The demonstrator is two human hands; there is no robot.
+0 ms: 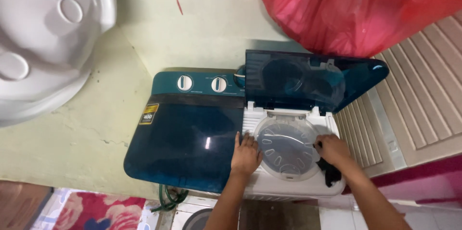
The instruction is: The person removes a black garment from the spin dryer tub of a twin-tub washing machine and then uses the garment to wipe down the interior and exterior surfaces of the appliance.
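Left hand [246,154] flat at 9 o'clock edge of round clear plastic lid [287,146]; right hand [332,149] at 3 o'clock, holding black cloth [331,172] w/ little room.

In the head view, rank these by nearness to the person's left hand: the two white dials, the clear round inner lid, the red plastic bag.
1. Clear round inner lid, just right of the left hand, touching.
2. White dials, on the panel behind.
3. Red plastic bag, far, upper right.

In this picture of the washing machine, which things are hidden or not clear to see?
Head view:
- Spin tub contents: blurred by the clear inner cover.
- Dark cloth: partly under the right hand; its kind is unclear.
- Left hand: lies on the cover's rim; grip unclear.
- Green hose: runs behind the machine.
- Pink bag: cut by the top edge.
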